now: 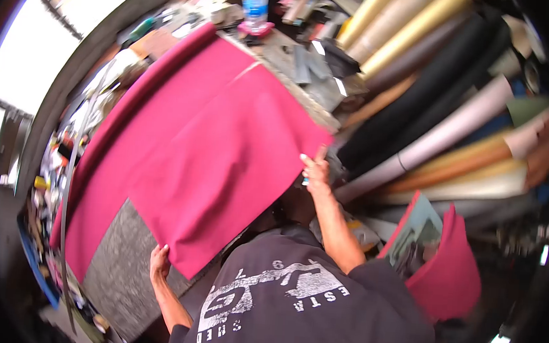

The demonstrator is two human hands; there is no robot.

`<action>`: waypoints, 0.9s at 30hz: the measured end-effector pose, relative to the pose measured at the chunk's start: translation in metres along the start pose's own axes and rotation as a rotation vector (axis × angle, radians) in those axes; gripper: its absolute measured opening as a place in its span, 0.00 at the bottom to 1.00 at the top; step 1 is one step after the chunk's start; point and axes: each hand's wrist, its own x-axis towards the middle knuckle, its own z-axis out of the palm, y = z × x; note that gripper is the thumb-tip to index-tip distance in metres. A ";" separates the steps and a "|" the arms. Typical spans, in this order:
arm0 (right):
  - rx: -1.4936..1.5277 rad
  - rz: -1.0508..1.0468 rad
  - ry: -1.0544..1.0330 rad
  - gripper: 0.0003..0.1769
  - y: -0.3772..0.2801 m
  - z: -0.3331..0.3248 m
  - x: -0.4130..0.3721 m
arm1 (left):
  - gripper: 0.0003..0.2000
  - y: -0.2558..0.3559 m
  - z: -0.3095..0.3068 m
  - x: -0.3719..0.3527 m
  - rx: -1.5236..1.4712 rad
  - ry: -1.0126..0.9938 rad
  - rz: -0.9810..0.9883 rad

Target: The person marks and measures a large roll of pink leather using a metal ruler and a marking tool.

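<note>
L hand [159, 262] & R hand [315, 171], each grip clamped on a near corner of the magenta fabric [212, 155], hold it taut just above the counter [118, 256], prob. so it spreads w/o wrinkles.

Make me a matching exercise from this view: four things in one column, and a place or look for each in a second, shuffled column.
Things:
1. water bottle
2. rolls of material
3. magenta fabric sheet
4. T-shirt

Place or look:
A. gripped at two corners by left hand and right hand
B. dark with white print
C. upright at the far end of the worktable
D. stacked on the right

Pairs: 1-C, 2-D, 3-A, 4-B.
</note>
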 end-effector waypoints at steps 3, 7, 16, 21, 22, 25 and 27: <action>-0.449 -0.592 0.255 0.31 -0.033 0.010 -0.041 | 0.18 0.017 -0.018 0.018 0.142 -0.009 -0.029; -0.063 -0.653 0.255 0.22 -0.151 -0.002 -0.139 | 0.21 0.091 0.006 0.019 0.175 -0.070 0.245; 0.079 -0.732 0.384 0.12 -0.246 -0.104 -0.259 | 0.20 0.258 0.131 -0.063 0.454 0.047 1.190; 0.332 -0.625 0.624 0.13 -0.268 -0.228 -0.273 | 0.20 0.297 0.254 -0.085 0.412 -0.178 1.244; 0.347 -0.611 0.663 0.13 -0.277 -0.263 -0.277 | 0.20 0.302 0.284 -0.094 0.404 -0.237 1.254; 0.198 -0.546 0.779 0.17 -0.315 -0.391 -0.300 | 0.20 0.310 0.385 -0.134 0.366 -0.458 1.246; 0.281 -0.613 0.814 0.08 -0.336 -0.505 -0.314 | 0.20 0.302 0.459 -0.178 0.342 -0.606 1.219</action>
